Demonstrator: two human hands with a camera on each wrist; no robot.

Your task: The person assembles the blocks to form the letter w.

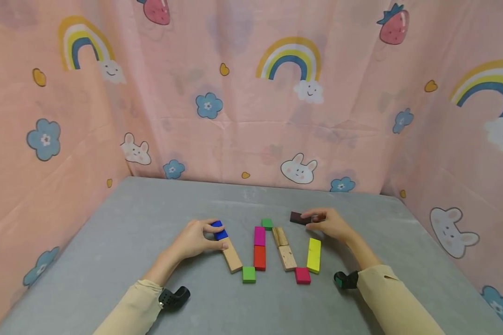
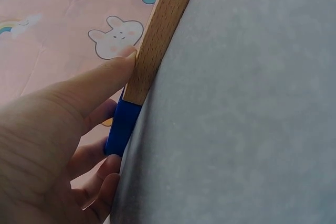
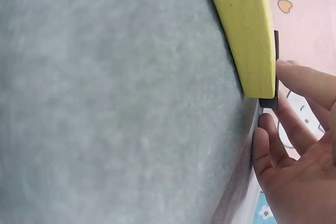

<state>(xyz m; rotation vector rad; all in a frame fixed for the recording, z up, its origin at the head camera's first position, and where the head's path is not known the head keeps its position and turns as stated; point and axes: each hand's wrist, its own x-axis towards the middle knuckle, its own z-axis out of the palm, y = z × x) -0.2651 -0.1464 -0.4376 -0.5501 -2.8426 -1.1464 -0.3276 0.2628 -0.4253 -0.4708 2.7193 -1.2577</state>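
Note:
On the left, my left hand (image 1: 197,239) holds a blue block (image 1: 220,232), fingers along its far side. Its thumb rests on the plain wooden block (image 1: 232,258) that meets the blue one end to end. The left wrist view shows the thumb on the wood (image 2: 163,40) and fingers bent by the blue block (image 2: 123,127). At the back right, my right hand (image 1: 329,224) pinches the right end of a dark brown block (image 1: 296,217). A yellow block (image 3: 247,35) partly hides that dark block (image 3: 269,102) in the right wrist view.
Between the hands, a zigzag of blocks lies on the grey table (image 1: 218,307): green (image 1: 249,274), red (image 1: 259,258), magenta (image 1: 260,236), another green (image 1: 267,224), two wooden ones (image 1: 287,258), crimson (image 1: 303,275) and yellow. A pink patterned curtain (image 1: 243,139) surrounds the table's back and sides.

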